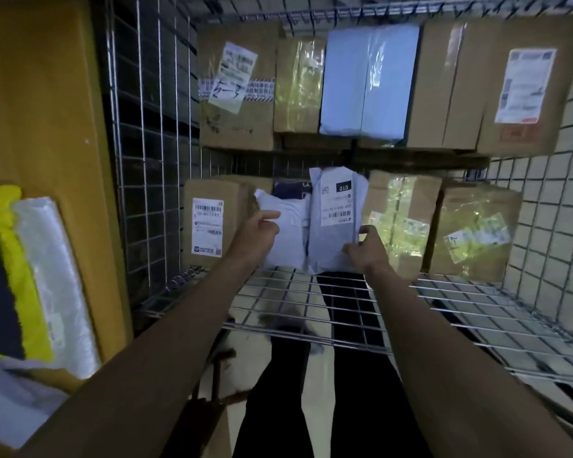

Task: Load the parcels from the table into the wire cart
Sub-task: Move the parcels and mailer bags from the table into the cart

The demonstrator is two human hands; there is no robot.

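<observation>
At nine o'clock the desk (47, 110) edge carries the parcels yet to be loaded: a yellow bag (17, 276) and a clear bag (57, 276) lying flat, within easy reach of the cart (139, 127) standing just beside it.

Inside the cart, on the lower shelf (344, 312), a labelled box (212, 219) stands on end against the wire wall at ten o'clock, likely upright to save room. Next to it the left hand (262, 229) presses a plain white mailer (286, 236) from its left edge, fingers loosely curled against it, apparently to keep the soft pack from flopping over.

At centre the right hand (366, 247) pinches the lower right corner of a second mailer (336, 223), label facing out, setting it upright beside the first. To its right, toward two o'clock, two taped boxes (401, 219) (473, 233) fill the row, so the mailers are wedged into the remaining gap.

At twelve o'clock the upper shelf holds a full row of boxes and a pale wrapped pack (368, 81).
</observation>
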